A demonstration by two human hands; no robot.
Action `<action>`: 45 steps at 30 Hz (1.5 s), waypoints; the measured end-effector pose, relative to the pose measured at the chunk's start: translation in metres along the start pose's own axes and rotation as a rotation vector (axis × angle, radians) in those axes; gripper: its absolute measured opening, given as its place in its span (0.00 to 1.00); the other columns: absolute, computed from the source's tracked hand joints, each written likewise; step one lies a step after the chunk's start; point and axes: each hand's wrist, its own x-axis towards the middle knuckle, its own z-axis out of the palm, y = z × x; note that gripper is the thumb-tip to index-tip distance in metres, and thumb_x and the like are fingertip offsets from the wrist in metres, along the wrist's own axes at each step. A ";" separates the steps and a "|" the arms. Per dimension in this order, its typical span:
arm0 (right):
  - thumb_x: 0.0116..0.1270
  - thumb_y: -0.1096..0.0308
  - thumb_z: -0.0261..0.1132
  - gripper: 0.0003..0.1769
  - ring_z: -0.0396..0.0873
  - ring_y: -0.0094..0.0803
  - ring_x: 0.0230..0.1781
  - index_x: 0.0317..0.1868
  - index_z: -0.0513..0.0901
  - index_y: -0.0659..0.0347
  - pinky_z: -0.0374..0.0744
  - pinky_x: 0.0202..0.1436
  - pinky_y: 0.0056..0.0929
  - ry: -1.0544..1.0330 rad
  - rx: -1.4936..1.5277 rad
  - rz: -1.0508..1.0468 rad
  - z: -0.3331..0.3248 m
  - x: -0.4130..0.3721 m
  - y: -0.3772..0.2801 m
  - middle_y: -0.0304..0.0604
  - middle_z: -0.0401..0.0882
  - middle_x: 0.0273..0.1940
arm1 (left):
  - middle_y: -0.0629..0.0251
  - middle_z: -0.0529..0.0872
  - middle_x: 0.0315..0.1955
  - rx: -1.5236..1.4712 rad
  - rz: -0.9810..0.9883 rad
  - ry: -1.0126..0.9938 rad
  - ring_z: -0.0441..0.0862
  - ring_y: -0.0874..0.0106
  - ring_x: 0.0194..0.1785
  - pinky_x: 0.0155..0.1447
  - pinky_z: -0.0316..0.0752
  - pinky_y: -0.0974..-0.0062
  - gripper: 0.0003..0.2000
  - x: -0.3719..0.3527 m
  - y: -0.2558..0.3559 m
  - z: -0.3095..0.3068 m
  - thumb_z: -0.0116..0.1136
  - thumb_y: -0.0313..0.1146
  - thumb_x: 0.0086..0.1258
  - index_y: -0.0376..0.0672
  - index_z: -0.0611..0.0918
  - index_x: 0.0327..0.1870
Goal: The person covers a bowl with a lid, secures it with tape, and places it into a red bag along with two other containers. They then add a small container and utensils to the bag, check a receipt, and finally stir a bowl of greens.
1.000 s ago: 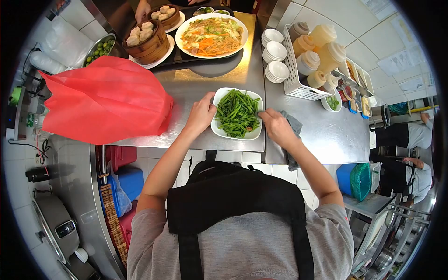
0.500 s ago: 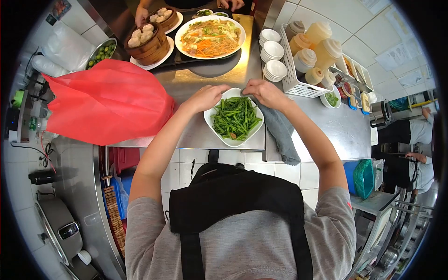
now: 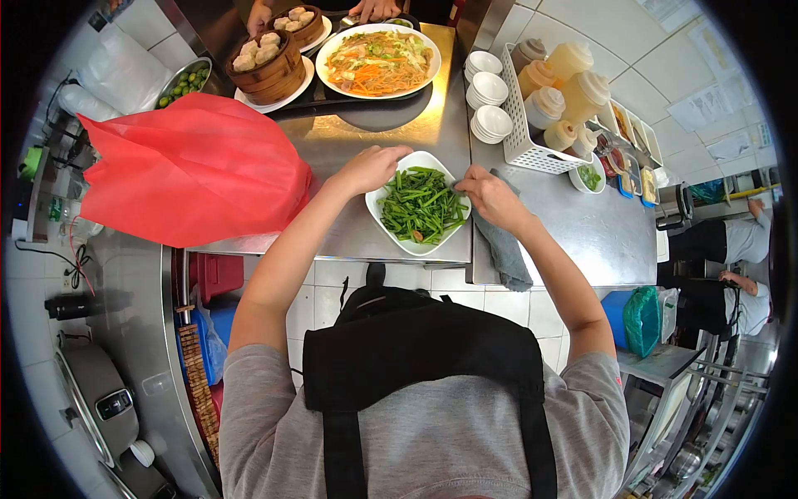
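A white bowl of cut green stalk vegetables sits at the front edge of the steel counter. My left hand holds the bowl's rim at the upper left, its fingers closed along the edge. On the opposite side, my right hand pinches a grey cloth against the right rim. Most of that cloth trails over the counter and hangs past its front edge. The fingertips of my right hand are partly hidden by the cloth and the rim.
Behind the bowl, a dark tray carries a noodle plate and bamboo steamers of dumplings, with a co-worker's hands beside it. A red bag stands left. Small white bowls and a bottle basket are right.
My right hand has slid with the cloth from the bowl's far rim down to its right side. My left hand stays at the rim. A co-worker's hand at the tray has shifted left.
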 end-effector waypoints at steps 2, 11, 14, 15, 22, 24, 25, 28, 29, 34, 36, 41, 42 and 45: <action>0.55 0.81 0.56 0.11 0.76 0.47 0.38 0.39 0.81 0.66 0.74 0.44 0.38 0.013 0.011 -0.009 0.002 -0.002 0.000 0.49 0.73 0.38 | 0.53 0.79 0.50 0.010 -0.015 0.013 0.75 0.52 0.52 0.58 0.68 0.59 0.19 0.000 -0.001 0.001 0.42 0.25 0.65 0.45 0.71 0.58; 0.57 0.79 0.58 0.09 0.76 0.48 0.37 0.39 0.81 0.67 0.74 0.43 0.37 0.019 0.211 0.090 -0.009 -0.006 0.011 0.51 0.76 0.36 | 0.51 0.81 0.45 -0.024 0.029 0.135 0.77 0.51 0.49 0.54 0.70 0.58 0.18 -0.005 -0.002 0.008 0.42 0.24 0.64 0.42 0.73 0.55; 0.57 0.79 0.58 0.10 0.77 0.47 0.36 0.39 0.80 0.67 0.74 0.43 0.36 0.096 0.143 0.027 -0.001 -0.013 0.013 0.51 0.76 0.35 | 0.51 0.81 0.46 -0.074 -0.008 0.118 0.76 0.52 0.50 0.55 0.69 0.58 0.18 -0.006 -0.004 0.011 0.42 0.24 0.64 0.42 0.73 0.56; 0.57 0.79 0.58 0.10 0.77 0.46 0.36 0.40 0.80 0.67 0.74 0.42 0.36 0.141 0.147 0.021 0.000 -0.013 0.012 0.51 0.76 0.35 | 0.51 0.81 0.46 -0.084 -0.017 0.137 0.76 0.52 0.50 0.55 0.69 0.58 0.18 -0.008 -0.004 0.012 0.42 0.24 0.64 0.41 0.73 0.55; 0.54 0.81 0.57 0.12 0.75 0.44 0.38 0.40 0.81 0.65 0.74 0.43 0.35 0.053 0.243 0.017 -0.006 -0.047 -0.017 0.48 0.75 0.37 | 0.51 0.81 0.46 -0.092 -0.047 0.160 0.76 0.51 0.51 0.56 0.69 0.59 0.18 -0.011 0.000 0.012 0.42 0.24 0.64 0.41 0.73 0.56; 0.53 0.81 0.57 0.13 0.75 0.44 0.40 0.39 0.82 0.64 0.74 0.43 0.37 0.057 0.183 0.008 0.007 -0.049 -0.017 0.48 0.74 0.39 | 0.51 0.80 0.46 -0.088 -0.039 0.170 0.76 0.51 0.50 0.55 0.69 0.59 0.18 -0.010 -0.001 0.014 0.42 0.24 0.64 0.41 0.73 0.56; 0.53 0.81 0.57 0.13 0.75 0.44 0.40 0.39 0.82 0.64 0.74 0.43 0.37 0.056 0.185 0.008 0.009 -0.046 -0.017 0.48 0.74 0.39 | 0.51 0.80 0.46 -0.079 -0.031 0.179 0.77 0.51 0.50 0.55 0.69 0.59 0.18 -0.010 0.000 0.013 0.42 0.24 0.64 0.41 0.73 0.55; 0.52 0.82 0.57 0.13 0.76 0.45 0.41 0.38 0.81 0.65 0.74 0.43 0.38 0.065 -0.061 -0.002 0.006 -0.029 -0.014 0.48 0.74 0.39 | 0.51 0.80 0.47 -0.094 -0.053 0.157 0.77 0.51 0.49 0.54 0.70 0.59 0.18 -0.011 0.004 0.009 0.42 0.24 0.64 0.40 0.74 0.55; 0.52 0.82 0.56 0.13 0.75 0.46 0.41 0.37 0.81 0.65 0.74 0.43 0.38 0.020 -0.182 -0.027 0.000 -0.021 -0.019 0.48 0.74 0.39 | 0.51 0.80 0.47 -0.094 -0.053 0.154 0.77 0.51 0.49 0.54 0.70 0.59 0.18 -0.010 0.004 0.010 0.42 0.24 0.64 0.40 0.74 0.55; 0.53 0.82 0.56 0.12 0.75 0.48 0.37 0.39 0.79 0.67 0.74 0.42 0.36 0.122 0.253 -0.012 -0.023 -0.010 0.005 0.51 0.74 0.36 | 0.50 0.82 0.40 -0.086 0.028 0.283 0.79 0.52 0.45 0.51 0.72 0.60 0.17 -0.010 -0.015 0.025 0.43 0.24 0.63 0.41 0.74 0.54; 0.54 0.81 0.57 0.12 0.75 0.48 0.37 0.40 0.79 0.68 0.74 0.42 0.35 0.252 0.327 0.108 -0.028 -0.023 0.024 0.52 0.74 0.36 | 0.50 0.83 0.37 -0.139 -0.033 0.263 0.81 0.54 0.43 0.48 0.74 0.62 0.18 -0.019 -0.008 0.018 0.44 0.25 0.63 0.41 0.73 0.55; 0.56 0.78 0.60 0.11 0.75 0.50 0.36 0.41 0.77 0.67 0.74 0.43 0.39 0.440 -0.145 0.219 -0.001 -0.076 0.031 0.53 0.74 0.37 | 0.52 0.82 0.28 -0.367 -0.307 0.361 0.83 0.64 0.31 0.35 0.78 0.68 0.21 -0.066 0.009 0.042 0.43 0.28 0.64 0.41 0.67 0.60; 0.55 0.78 0.60 0.12 0.75 0.51 0.37 0.41 0.78 0.67 0.74 0.43 0.40 0.459 -0.208 0.194 0.016 -0.085 0.025 0.53 0.74 0.38 | 0.52 0.82 0.28 -0.656 -0.449 0.338 0.82 0.66 0.26 0.29 0.76 0.71 0.22 -0.077 0.020 0.042 0.42 0.29 0.63 0.41 0.66 0.60; 0.55 0.77 0.62 0.13 0.74 0.51 0.39 0.42 0.79 0.65 0.73 0.44 0.40 0.450 -0.099 0.248 0.027 -0.087 0.031 0.53 0.74 0.39 | 0.59 0.82 0.24 -0.957 -0.569 0.279 0.76 0.75 0.15 0.17 0.71 0.79 0.23 -0.088 0.024 0.045 0.38 0.30 0.62 0.42 0.65 0.61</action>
